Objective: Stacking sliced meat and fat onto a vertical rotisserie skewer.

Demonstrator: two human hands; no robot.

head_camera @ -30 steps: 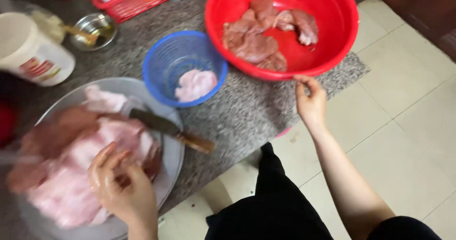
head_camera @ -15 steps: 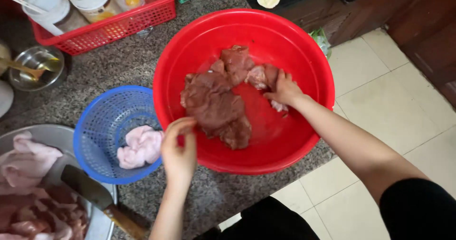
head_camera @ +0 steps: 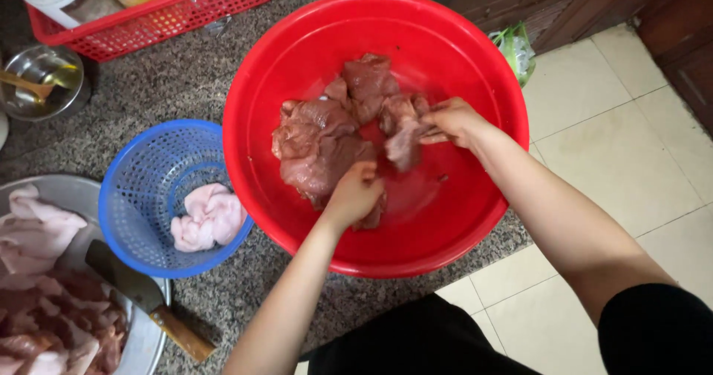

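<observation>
A big red plastic basin (head_camera: 475,219) stands on the granite counter and holds several dark red pieces of raw meat (head_camera: 316,141). My left hand (head_camera: 355,193) is inside the basin, fingers closed on the near edge of the largest piece. My right hand (head_camera: 454,121) pinches a smaller strip of meat (head_camera: 403,143) and lifts it a little off the pile.
A blue mesh basket (head_camera: 141,197) with pale fat pieces sits left of the basin. At the lower left is a metal tray (head_camera: 74,193) of pork with a wooden-handled cleaver (head_camera: 141,297). A red crate (head_camera: 156,18) of jars and a small steel bowl (head_camera: 33,78) stand behind. Tiled floor lies right.
My left hand went from the basin's near rim down onto the large meat piece. My right hand has pulled a strip up from the pile. The view has closed in on the basin.
</observation>
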